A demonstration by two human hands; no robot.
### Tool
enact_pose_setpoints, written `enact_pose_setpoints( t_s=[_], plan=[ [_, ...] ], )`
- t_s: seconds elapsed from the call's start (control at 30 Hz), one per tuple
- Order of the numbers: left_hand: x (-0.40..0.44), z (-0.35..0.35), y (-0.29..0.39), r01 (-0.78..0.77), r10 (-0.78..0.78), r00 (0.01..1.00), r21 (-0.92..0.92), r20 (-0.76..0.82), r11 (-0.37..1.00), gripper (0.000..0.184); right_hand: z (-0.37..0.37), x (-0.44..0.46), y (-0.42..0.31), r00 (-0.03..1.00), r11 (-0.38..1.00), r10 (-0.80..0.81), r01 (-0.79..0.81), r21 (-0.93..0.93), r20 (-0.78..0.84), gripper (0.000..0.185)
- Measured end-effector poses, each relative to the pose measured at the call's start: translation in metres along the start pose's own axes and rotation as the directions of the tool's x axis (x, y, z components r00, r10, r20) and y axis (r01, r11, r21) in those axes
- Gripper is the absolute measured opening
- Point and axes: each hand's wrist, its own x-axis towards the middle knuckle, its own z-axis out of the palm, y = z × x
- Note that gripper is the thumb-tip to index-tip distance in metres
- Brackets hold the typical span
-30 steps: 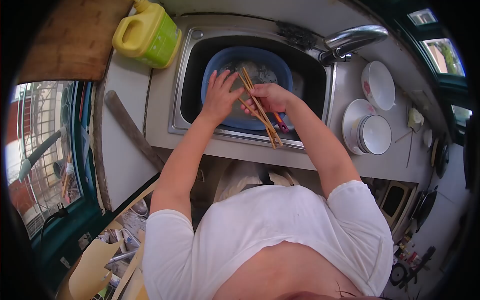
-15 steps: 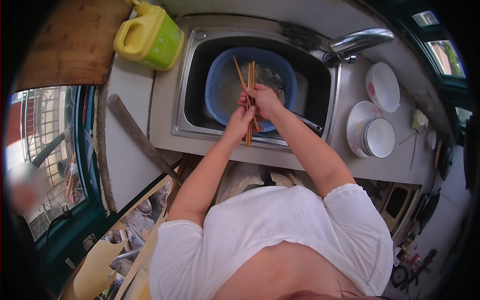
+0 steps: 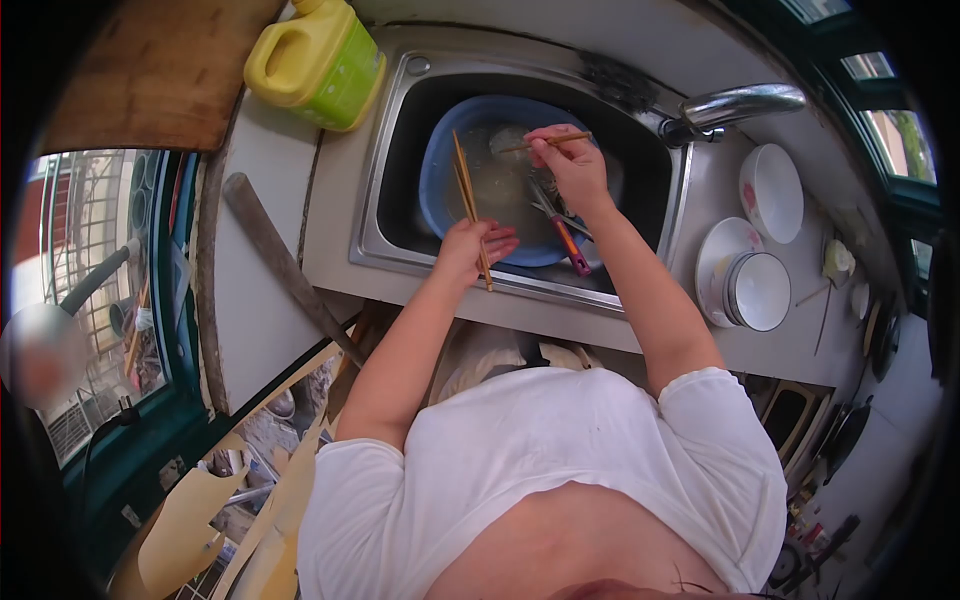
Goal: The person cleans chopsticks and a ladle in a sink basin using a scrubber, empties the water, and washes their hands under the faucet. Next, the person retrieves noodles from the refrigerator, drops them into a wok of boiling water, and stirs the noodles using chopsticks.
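Over the front rim of the blue basin (image 3: 432, 190), my left hand (image 3: 470, 252) grips a few wooden chopsticks (image 3: 466, 190), which stand up away from me, their near ends below the hand. Some of its fingers stretch out to the right. My right hand (image 3: 572, 172) is above the basin's right side, with its fingers closed on a chopstick (image 3: 552, 142) lying nearly sideways; whether it is more than one I cannot tell. Cloudy water fills the basin. Under my right wrist, a utensil with a red and purple handle (image 3: 570, 245) leans on the basin's near right rim.
The basin sits in a steel sink (image 3: 372, 225) with a chrome faucet (image 3: 740, 102) at its back right. White bowls (image 3: 762, 290) and a plate (image 3: 712, 255) are on the right counter. A yellow-green jug (image 3: 325, 75) stands back left, near a long wooden stick (image 3: 285, 262).
My hands have moved apart. The right one went up and right with a chopstick, while the left keeps the others lower left. The red and purple handle now shows.
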Motion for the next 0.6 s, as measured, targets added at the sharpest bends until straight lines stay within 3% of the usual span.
enact_pose_setpoints(
  t_s=[0.03,0.1,0.13,0.2,0.3,0.43,0.5,0.53,0.6],
  plan=[
    [0.000,-0.002,0.000,0.030,-0.029,0.999,-0.036,0.024,0.999,0.018,0.000,-0.007,0.003,0.988,0.968,-0.109,0.130,-0.215,0.105,0.016],
    [0.004,-0.002,0.000,0.121,-0.095,0.984,-0.169,0.154,0.978,0.021,0.001,-0.030,0.003,0.900,0.722,-0.241,0.416,-0.552,0.363,0.020],
    [0.007,-0.003,-0.002,0.173,-0.122,0.968,-0.229,0.221,0.958,0.023,0.004,-0.043,0.001,0.882,0.691,-0.186,0.431,-0.580,0.434,0.023],
    [0.018,-0.006,-0.005,0.159,-0.109,0.974,-0.258,0.198,0.953,0.024,0.014,-0.064,-0.002,0.827,0.624,-0.061,0.469,-0.626,0.559,0.030],
    [0.037,-0.016,-0.014,0.129,-0.090,0.987,-0.310,0.135,0.942,0.024,0.018,-0.071,0.003,0.802,0.566,-0.183,0.559,-0.606,0.569,0.034],
    [0.040,-0.013,-0.006,0.139,-0.139,0.990,-0.335,0.025,0.932,0.021,-0.001,-0.063,0.014,0.899,0.626,-0.045,0.365,-0.689,0.436,0.040],
    [0.034,-0.007,0.002,0.096,-0.106,0.994,-0.292,-0.019,0.951,0.019,-0.024,-0.042,0.038,0.977,0.591,-0.019,0.181,-0.786,0.211,0.036],
    [0.033,-0.007,0.003,0.073,-0.088,0.995,-0.271,-0.044,0.960,0.019,-0.035,-0.032,0.049,0.989,0.550,0.067,0.073,-0.832,0.131,0.030],
    [0.038,-0.014,0.004,0.158,-0.144,0.987,-0.286,0.070,0.945,0.019,-0.048,-0.024,0.077,0.965,0.370,0.242,0.000,-0.929,0.097,0.025]
  ],
)
